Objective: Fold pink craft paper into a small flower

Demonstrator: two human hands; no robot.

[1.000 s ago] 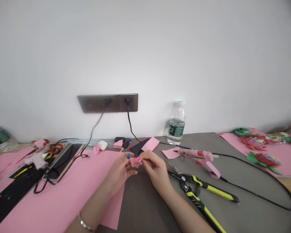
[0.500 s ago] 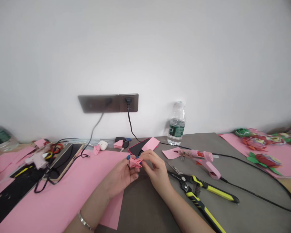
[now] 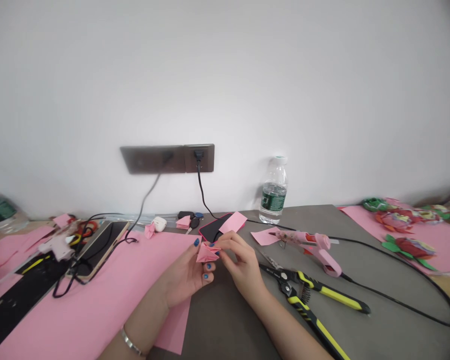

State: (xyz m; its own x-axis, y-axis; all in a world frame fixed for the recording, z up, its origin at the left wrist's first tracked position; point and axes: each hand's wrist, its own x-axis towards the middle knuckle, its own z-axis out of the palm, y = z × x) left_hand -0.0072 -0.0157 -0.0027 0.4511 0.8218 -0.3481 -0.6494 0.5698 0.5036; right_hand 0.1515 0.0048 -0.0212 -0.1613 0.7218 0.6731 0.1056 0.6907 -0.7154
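Observation:
Between my two hands is a small folded pink paper piece with pointed, petal-like folds. My left hand grips its left side with thumb and fingers, the lower fingers curled under it. On the right side, my right hand pinches the paper between thumb and forefinger. Just behind it a phone with a red edge lies under a loose pink paper slip. Two more folded pink paper pieces, one by a white earphone case and another by some keys, rest farther back.
Pliers with yellow-black handles and a pink glue gun with its cable lie right of my hands. A water bottle stands against the wall. Large pink sheets, another phone and cables spread left. Paper flowers lie far right.
The folded pink paper has turned slightly in my fingers and shows a wider face. My left hand's lower fingers have shifted a little. Everything around stays put.

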